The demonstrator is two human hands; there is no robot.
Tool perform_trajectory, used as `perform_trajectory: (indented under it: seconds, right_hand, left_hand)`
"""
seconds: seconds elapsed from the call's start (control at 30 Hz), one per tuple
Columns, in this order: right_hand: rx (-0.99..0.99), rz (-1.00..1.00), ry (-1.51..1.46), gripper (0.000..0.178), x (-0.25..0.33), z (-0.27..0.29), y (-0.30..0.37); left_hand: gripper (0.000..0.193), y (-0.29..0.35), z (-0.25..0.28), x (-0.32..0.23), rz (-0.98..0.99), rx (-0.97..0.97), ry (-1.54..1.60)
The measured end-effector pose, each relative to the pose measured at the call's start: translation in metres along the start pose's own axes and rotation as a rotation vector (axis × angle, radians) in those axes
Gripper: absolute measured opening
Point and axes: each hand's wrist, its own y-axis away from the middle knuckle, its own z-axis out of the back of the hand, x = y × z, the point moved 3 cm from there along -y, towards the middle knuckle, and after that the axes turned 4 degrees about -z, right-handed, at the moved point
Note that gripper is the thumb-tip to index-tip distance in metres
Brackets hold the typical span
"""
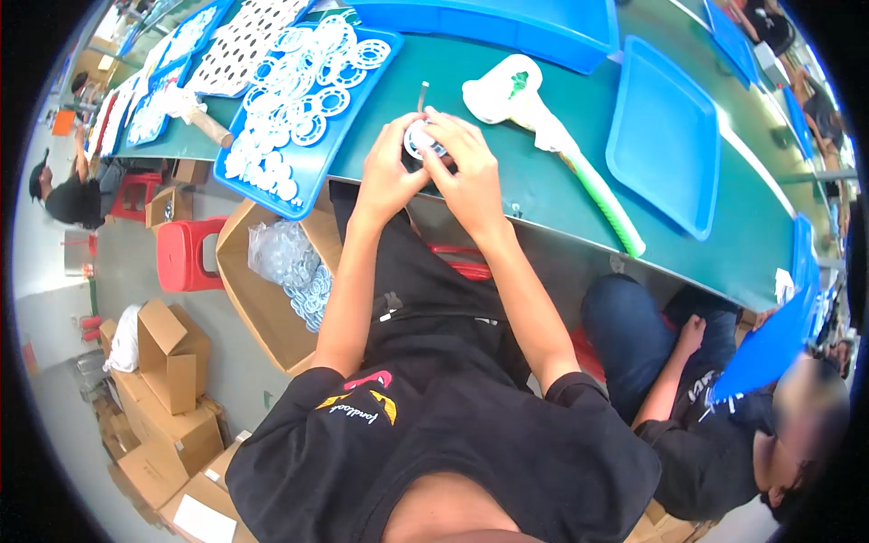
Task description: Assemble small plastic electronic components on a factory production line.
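Observation:
Both hands meet over the near edge of the green table. My left hand curls its fingers round one side of a small round white part. From the other side my right hand grips the same part, its thumb and fingers covering much of it. A thin upright rod shows just beyond the fingertips; I cannot tell whether it touches the part. To the left lies a blue tray heaped with white plastic rings. On the right rests a mallet-like tool with a green handle and a white-wrapped head.
A shallow blue tray lies at the right, and a large blue bin stands behind. Below left are an open carton with bagged parts and a red stool. A co-worker sits close on my right.

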Motion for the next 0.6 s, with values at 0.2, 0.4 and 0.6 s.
perform_trajectory:
  seconds: [0.2,0.4,0.6]
  right_hand:
    - [0.050,-0.070,-0.047,0.035,-0.002,0.002,0.004]
    - [-0.070,0.144,0.074,0.031,0.037,-0.006,-0.016]
    - [0.486,0.145,0.534,0.025,0.046,-0.125,-0.096]
  left_hand:
    - [0.054,0.002,0.002,-0.005,-0.016,0.011,-0.078]
    - [0.055,0.005,0.002,0.007,-0.102,-0.021,-0.247]
    - [0.042,0.010,0.005,0.004,-0.035,-0.059,-0.099]
